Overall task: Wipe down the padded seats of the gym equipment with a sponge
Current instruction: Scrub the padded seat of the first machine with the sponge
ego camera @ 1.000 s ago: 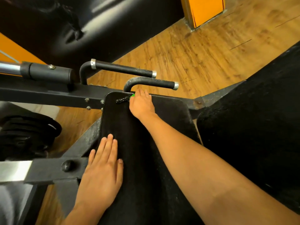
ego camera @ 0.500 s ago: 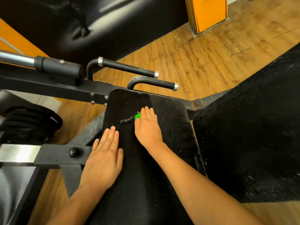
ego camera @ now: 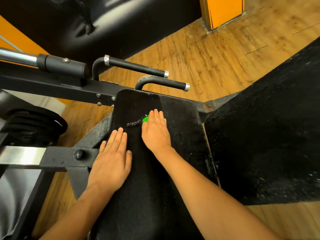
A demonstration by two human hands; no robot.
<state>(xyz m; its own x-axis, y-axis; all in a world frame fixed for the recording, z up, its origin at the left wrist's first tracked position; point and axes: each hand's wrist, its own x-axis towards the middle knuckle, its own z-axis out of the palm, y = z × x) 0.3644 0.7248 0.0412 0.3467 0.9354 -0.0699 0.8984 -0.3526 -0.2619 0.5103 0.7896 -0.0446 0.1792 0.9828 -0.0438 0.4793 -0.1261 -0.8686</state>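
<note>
A narrow black padded seat [ego camera: 181,135] runs away from me in the middle of the view. My right hand [ego camera: 155,132] lies flat on its middle, fingers straight, pressing a sponge [ego camera: 145,119] onto the pad. Only a green corner of the sponge and a dark scuffed strip on its left show past my thumb. My left hand [ego camera: 112,160] rests flat, fingers together, on the seat's near left edge. The left half of the pad looks darker and smoother than the dusty right half.
A larger black pad [ego camera: 263,139] with white specks stands to the right. Two black handle bars [ego camera: 162,83] stick out beyond the seat's far end. At the left are the steel frame [ego camera: 52,158] and stacked weight plates [ego camera: 32,125], over a wooden floor [ego camera: 216,54].
My right hand has dragged the sponge from the seat's far edge back toward me to the middle of the pad. My left hand stays flat on the left edge.
</note>
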